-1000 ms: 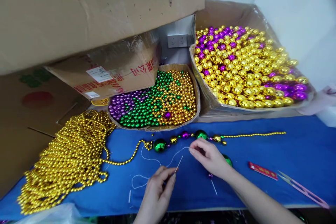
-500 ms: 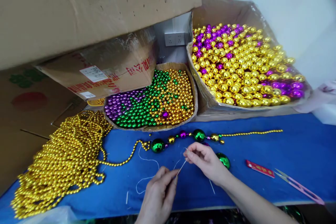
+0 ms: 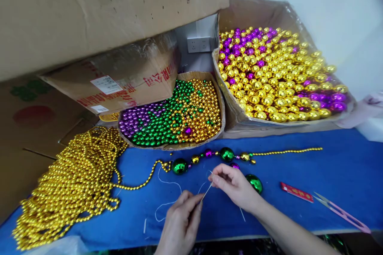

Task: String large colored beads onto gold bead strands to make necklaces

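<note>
Thread (image 3: 172,182), seemingly light and limp, is pinched by the right hand (image 3: 231,185) above the bench (image 3: 128,219), while the thin needle (image 3: 206,192), probably stiff and slippery, is pinched by the left hand (image 3: 182,219), slanted up toward the right hand, and is best held along its shaft.

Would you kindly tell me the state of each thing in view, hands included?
Left hand: pinching the needle
Right hand: pinching thread
Needle: slanted, upper end at right fingertips
Thread: partly in loose curves
Bead garland: laid out
Gold strands: heaped
Smaller box: open, holding mixed beads
Larger box: open, holding gold and purple beads
Pink snips: lying flat
Red packet: lying flat
Socket: no plug visible
</note>
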{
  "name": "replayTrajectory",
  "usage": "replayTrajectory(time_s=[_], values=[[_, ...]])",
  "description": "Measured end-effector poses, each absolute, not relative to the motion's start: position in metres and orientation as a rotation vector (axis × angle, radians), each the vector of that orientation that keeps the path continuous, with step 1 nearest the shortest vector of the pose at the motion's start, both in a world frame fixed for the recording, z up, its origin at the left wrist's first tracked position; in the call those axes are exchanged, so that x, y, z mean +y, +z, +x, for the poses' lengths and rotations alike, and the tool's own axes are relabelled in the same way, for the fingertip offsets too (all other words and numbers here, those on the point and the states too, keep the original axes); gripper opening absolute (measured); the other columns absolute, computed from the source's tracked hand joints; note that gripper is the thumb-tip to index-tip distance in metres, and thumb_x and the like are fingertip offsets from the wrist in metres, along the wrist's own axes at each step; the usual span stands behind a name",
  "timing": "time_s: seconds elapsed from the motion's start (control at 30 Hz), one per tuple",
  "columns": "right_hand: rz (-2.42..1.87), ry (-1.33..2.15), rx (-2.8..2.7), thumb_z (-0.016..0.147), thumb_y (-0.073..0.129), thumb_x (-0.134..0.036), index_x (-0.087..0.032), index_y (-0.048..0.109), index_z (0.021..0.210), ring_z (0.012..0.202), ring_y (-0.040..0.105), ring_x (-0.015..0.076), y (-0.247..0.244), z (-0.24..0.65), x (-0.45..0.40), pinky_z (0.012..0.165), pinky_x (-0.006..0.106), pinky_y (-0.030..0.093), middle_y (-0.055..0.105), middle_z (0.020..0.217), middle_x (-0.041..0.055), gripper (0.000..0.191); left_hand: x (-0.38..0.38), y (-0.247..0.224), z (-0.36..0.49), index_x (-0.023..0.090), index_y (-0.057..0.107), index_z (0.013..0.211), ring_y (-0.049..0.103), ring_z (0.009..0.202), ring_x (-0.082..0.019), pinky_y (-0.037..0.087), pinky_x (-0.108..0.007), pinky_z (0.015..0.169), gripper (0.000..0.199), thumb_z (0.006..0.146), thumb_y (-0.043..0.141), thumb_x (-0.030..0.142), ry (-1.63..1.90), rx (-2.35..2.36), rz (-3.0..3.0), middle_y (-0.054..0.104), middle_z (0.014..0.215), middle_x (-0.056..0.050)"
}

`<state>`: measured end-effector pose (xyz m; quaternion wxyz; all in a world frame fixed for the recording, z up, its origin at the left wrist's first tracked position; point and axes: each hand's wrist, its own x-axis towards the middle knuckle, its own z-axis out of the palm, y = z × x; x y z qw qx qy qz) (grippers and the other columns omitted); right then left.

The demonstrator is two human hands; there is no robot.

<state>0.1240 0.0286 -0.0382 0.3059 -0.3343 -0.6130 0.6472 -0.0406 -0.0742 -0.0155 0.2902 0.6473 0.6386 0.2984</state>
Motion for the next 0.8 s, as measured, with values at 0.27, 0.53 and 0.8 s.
replayTrajectory(time_s=[0.27,0.53,0.8], values=[[-0.896,1.664,-1.694,0.088,0.053,-0.039,-0.018,0.058,0.085,0.074,0.059,0.0142,-0.0358,0.123,0.0273,0.068,0.025,0.046,0.063,0.078,0.0003,0.022,-0.0753,-0.0115,-0.0403,0.022,0.063,0.11,0.058,0.069,-0.015,0.046,-0.024,0.062,0.028,0.09,0.043,0.024,0.8,1.696,1.725,0.058,0.077,-0.004],[-0.911,1.58,-1.784,0.088,0.053,-0.037,-0.018,0.059,0.083,0.071,0.059,0.0145,-0.032,0.1228,0.026,0.066,0.025,0.044,0.064,0.074,-0.0002,0.021,-0.0752,-0.0107,-0.0402,0.022,0.064,0.109,0.058,0.07,-0.015,0.045,-0.024,0.063,0.028,0.09,0.044,0.024,0.816,1.692,1.701,0.058,0.077,-0.004],[-0.874,1.539,-1.822,0.089,0.051,-0.033,-0.018,0.061,0.084,0.068,0.06,0.0138,-0.0318,0.1217,0.0209,0.065,0.024,0.045,0.064,0.072,-0.0003,0.019,-0.0765,-0.0113,-0.0431,0.022,0.067,0.105,0.059,0.075,-0.017,0.046,-0.025,0.069,0.028,0.089,0.046,0.032,0.787,1.669,1.541,0.063,0.079,-0.004]])
